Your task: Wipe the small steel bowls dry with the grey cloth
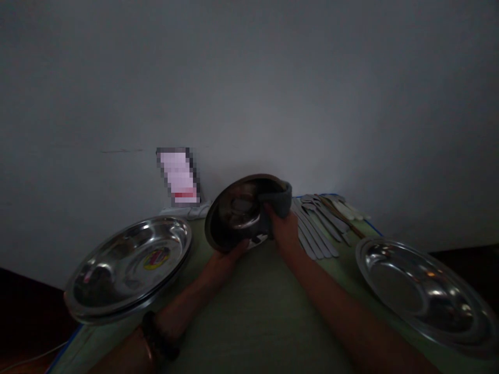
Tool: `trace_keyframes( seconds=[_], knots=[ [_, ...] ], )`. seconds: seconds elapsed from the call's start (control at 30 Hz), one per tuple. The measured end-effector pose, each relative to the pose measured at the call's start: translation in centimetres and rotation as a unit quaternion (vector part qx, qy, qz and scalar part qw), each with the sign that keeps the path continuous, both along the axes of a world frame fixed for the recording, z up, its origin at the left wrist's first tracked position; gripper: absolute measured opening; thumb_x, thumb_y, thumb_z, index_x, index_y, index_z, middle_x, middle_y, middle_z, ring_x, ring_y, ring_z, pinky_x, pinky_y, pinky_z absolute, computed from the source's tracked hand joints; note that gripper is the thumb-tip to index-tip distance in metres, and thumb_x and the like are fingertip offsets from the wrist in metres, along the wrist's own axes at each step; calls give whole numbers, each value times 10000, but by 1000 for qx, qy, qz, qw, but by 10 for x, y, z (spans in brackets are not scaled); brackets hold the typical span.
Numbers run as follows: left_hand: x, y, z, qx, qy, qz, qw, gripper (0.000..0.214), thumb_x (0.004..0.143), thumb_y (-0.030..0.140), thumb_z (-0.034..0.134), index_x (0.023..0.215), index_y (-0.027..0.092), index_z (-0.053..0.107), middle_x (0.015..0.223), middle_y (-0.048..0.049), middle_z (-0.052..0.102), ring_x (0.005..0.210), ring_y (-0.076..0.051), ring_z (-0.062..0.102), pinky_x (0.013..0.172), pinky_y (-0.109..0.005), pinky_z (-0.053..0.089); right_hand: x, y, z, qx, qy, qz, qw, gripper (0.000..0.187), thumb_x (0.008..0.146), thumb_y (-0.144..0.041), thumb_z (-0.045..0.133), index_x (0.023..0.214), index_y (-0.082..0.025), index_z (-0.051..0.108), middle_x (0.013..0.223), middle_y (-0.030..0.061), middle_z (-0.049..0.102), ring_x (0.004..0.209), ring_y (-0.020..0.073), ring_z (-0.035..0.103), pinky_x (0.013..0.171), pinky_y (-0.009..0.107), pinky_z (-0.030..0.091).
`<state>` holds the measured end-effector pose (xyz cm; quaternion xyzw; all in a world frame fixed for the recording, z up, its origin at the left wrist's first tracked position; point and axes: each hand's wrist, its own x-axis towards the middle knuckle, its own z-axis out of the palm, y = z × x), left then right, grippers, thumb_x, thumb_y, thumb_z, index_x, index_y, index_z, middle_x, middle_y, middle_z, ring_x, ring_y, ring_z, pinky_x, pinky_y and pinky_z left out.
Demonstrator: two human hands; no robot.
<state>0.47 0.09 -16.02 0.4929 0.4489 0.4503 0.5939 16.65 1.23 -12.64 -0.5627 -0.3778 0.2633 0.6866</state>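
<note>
A metal basin (234,208) is held up and tilted over the middle of the table, its hollow side facing me. My left hand (230,252) grips its lower rim, the thumb over the edge and the other fingers hidden behind. In my right hand (281,226) is a grey cloth (278,200), folded over the basin's right rim and pressed against the inside. The right fingers are partly covered by the cloth.
Stacked metal basins (117,275), the top one with a yellow and red sticker, stand left. Another metal basin (413,291) is at right. Several knives (315,236), forks and spoons lie behind the right arm. A blurred-out phone (179,176) leans against the wall (249,93).
</note>
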Motion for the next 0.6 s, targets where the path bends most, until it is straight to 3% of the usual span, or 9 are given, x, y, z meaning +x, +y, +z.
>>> trace_keyframes(
  seconds=[0.13,0.23,0.33,0.43,0.5,0.6],
  knots=[
    [5,-6,15,2,45,-21,999,372,676,422,751,999,241,725,1142,-66,706,1208,-313,546,1079,-456,352,-9,2,-12,-20,36,20,999,410,639,-488,676,902,-173,657,905,84,718,849,251,657,714,368,508],
    [8,-10,23,17,15,-46,999,355,652,367,776,974,226,723,1154,-59,701,1201,-303,552,1040,-434,412,5,4,-2,-34,-7,32,999,408,613,-443,694,898,-152,659,899,110,717,836,265,659,691,366,499],
    [10,-12,26,-42,-67,-39,996,393,663,359,751,1005,177,688,1111,-98,712,1015,-321,655,788,-446,571,29,4,20,-35,-132,30,990,366,617,-399,687,872,-136,665,846,114,714,798,268,649,675,362,474],
    [9,-14,25,-82,-102,2,991,426,670,389,708,1011,136,666,935,-123,746,818,-327,693,557,-427,585,50,2,40,-1,-260,79,962,338,644,-348,661,906,-134,672,852,105,710,779,247,633,690,355,451],
    [7,-15,23,-85,-96,-10,992,428,655,414,704,961,116,682,851,-129,749,821,-342,691,600,-450,584,57,1,48,16,-303,102,947,330,647,-321,660,923,-142,672,860,92,708,777,235,625,693,345,443],
    [4,-15,17,-54,-47,-35,997,394,616,406,756,902,139,711,953,-133,747,1045,-364,634,882,-497,516,50,1,45,40,-275,54,959,326,650,-344,681,915,-155,664,844,74,702,769,223,615,687,337,445]
  ],
)
